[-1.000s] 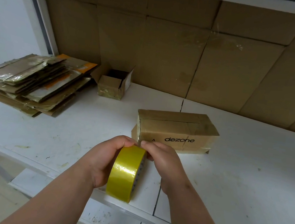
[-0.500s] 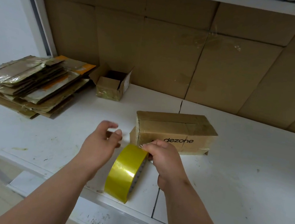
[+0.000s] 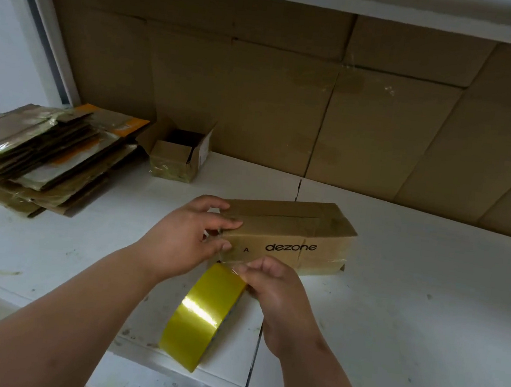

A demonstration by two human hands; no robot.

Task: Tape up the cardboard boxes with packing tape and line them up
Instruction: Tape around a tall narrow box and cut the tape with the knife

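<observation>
Already taped: long "dezone" cardboard box (image 3: pixel 290 238)

Scuffed white shelf (image 3: pixel 425 308) against a cardboard-lined back wall (image 3: pixel 258 98)

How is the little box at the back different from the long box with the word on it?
The little box is open on top, with its flaps up; the long box is closed and taped over. The little box is short and stubby, the long box stretched out. No hand is on the little box, while the left hand touches the long box's end. Both are brown cardboard standing on the white table.
</observation>
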